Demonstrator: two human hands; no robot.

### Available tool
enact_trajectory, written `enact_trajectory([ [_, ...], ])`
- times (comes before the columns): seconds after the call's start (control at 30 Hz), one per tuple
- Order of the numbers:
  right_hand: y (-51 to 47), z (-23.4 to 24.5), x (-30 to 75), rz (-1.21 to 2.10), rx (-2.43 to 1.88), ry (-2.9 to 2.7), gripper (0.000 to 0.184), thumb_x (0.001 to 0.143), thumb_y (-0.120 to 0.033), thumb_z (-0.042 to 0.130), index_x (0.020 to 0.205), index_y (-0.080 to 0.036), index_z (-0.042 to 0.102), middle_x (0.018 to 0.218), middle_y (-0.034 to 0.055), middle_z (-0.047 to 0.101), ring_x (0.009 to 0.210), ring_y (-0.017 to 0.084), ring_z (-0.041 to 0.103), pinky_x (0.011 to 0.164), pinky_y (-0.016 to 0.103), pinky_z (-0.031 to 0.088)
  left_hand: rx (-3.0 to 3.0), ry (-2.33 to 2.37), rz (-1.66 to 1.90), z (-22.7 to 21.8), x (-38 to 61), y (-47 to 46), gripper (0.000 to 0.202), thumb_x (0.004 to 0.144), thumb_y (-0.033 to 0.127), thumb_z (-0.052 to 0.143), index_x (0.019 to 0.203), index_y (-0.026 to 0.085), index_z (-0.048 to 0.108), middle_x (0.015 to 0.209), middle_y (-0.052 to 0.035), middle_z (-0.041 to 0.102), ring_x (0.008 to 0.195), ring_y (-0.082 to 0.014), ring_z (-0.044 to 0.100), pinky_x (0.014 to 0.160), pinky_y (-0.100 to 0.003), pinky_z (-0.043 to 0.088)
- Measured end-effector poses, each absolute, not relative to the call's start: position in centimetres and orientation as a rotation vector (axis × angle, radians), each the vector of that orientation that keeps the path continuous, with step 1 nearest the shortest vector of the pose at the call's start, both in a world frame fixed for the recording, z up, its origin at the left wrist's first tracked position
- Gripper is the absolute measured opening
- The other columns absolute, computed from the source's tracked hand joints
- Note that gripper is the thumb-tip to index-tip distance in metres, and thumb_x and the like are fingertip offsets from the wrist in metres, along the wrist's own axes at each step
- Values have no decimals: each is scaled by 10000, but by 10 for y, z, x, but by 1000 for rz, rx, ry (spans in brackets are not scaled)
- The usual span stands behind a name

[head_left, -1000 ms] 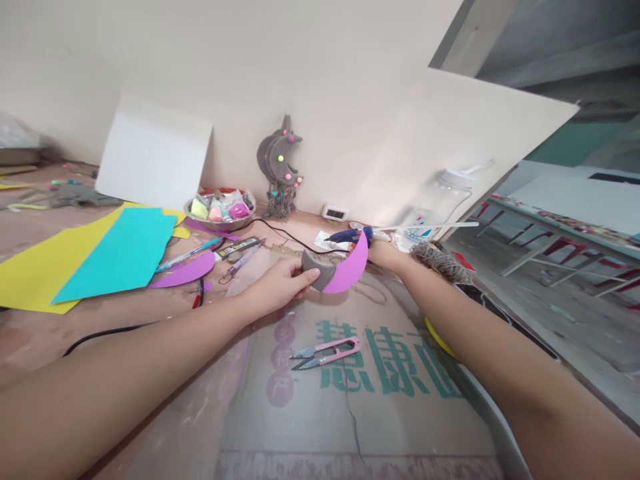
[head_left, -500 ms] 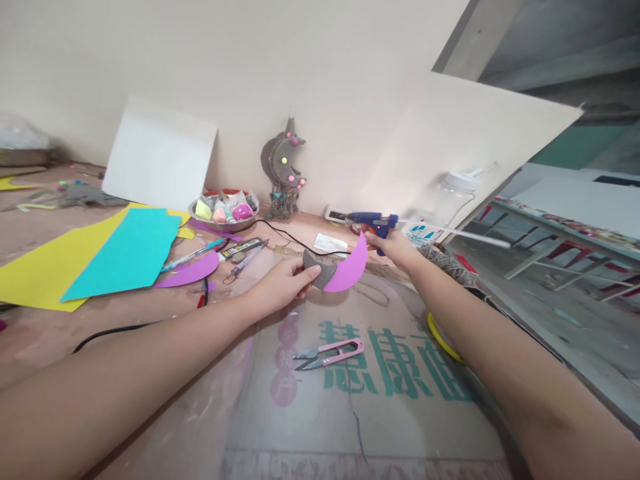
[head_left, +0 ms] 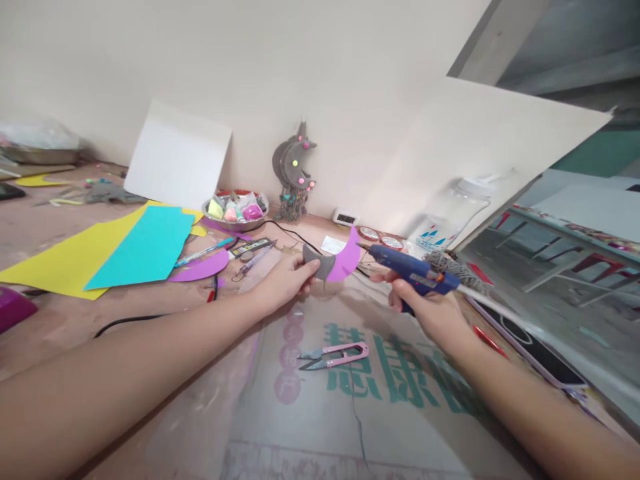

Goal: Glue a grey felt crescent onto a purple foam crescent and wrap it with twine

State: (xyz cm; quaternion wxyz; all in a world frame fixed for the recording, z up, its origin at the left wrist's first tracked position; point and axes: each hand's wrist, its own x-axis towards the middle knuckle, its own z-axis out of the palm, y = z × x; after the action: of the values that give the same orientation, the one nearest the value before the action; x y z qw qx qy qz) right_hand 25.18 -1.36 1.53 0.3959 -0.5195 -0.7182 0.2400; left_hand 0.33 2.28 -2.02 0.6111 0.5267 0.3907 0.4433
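My left hand (head_left: pixel 287 281) pinches the grey end of a crescent moon cutout (head_left: pixel 346 259), whose other end is bare purple. My right hand (head_left: pixel 425 303) is wrapped around the handle of a blue hot glue gun (head_left: pixel 407 265). Its nozzle points left, close by the purple tip; whether they touch I cannot tell. A white glue stick (head_left: pixel 493 303) sticks out of the gun's back. Below both hands, pink-handled thread snips (head_left: pixel 336 355) lie with blades apart on a printed clear plastic sheet (head_left: pixel 295 433), beside a loose grey thread (head_left: pixel 359 430).
Yellow (head_left: pixel 55 267) and turquoise sheets (head_left: pixel 143 250) lie left, near a metal bowl (head_left: pixel 235 223) of coloured packets. A decorated grey moon ornament (head_left: pixel 293 163) hangs by the wall. A clear bottle (head_left: pixel 450 213), grey yarn (head_left: pixel 457 270) and a phone (head_left: pixel 533 347) are at right.
My right hand has brought the glue gun nearer, with its nozzle now beside the purple tip. My left hand still holds the crescent. The view has shifted slightly left.
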Motion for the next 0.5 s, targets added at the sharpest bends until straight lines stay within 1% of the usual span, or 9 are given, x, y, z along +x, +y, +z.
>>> enact_trajectory([
  [0.07,-18,9,249,578,-1351,-1876,294,858,-467,491,737,-241,634,815,29,688,796,209,628,716,336,485,1239,934,1026,-18,3,22,250,826,371,523,701,166,454,590,43,477,421,-44,410,384,-169,303],
  [0.1,-20,7,248,569,-1359,-1912,310,866,-469,472,731,-243,638,869,30,695,852,220,630,761,350,484,1255,955,1025,-17,3,21,255,833,361,515,685,164,451,578,43,475,414,-41,402,382,-167,290],
  [0.17,-23,4,246,560,-1359,-1979,313,874,-472,448,779,-257,655,930,25,697,884,231,632,814,377,481,1271,973,1037,-13,2,19,258,844,350,504,676,167,438,557,49,466,408,-39,390,383,-164,276],
  [0.23,-25,3,244,545,-1352,-2019,286,869,-466,457,864,-273,668,925,20,701,877,238,638,834,396,483,1281,1006,1024,-10,2,16,277,848,348,502,653,166,428,523,57,449,399,-39,377,384,-165,271],
  [0.3,-29,2,241,537,-1360,-2024,266,851,-458,494,883,-264,673,915,30,703,875,249,640,816,395,495,1306,1010,1017,-8,1,15,279,846,350,510,655,164,431,517,60,445,396,-38,375,388,-167,270],
  [0.37,-31,2,239,564,-1360,-2016,258,818,-460,543,832,-235,667,863,47,700,826,250,642,746,369,512,1325,993,1020,-9,1,16,249,850,331,506,679,158,448,537,57,457,405,-37,386,400,-167,280],
  [0.5,-33,0,236,646,-1365,-2022,245,775,-455,601,764,-212,617,765,27,661,725,202,615,621,296,487,1370,949,1017,-13,0,19,208,849,302,502,711,149,476,574,44,475,429,-40,407,427,-170,298],
])
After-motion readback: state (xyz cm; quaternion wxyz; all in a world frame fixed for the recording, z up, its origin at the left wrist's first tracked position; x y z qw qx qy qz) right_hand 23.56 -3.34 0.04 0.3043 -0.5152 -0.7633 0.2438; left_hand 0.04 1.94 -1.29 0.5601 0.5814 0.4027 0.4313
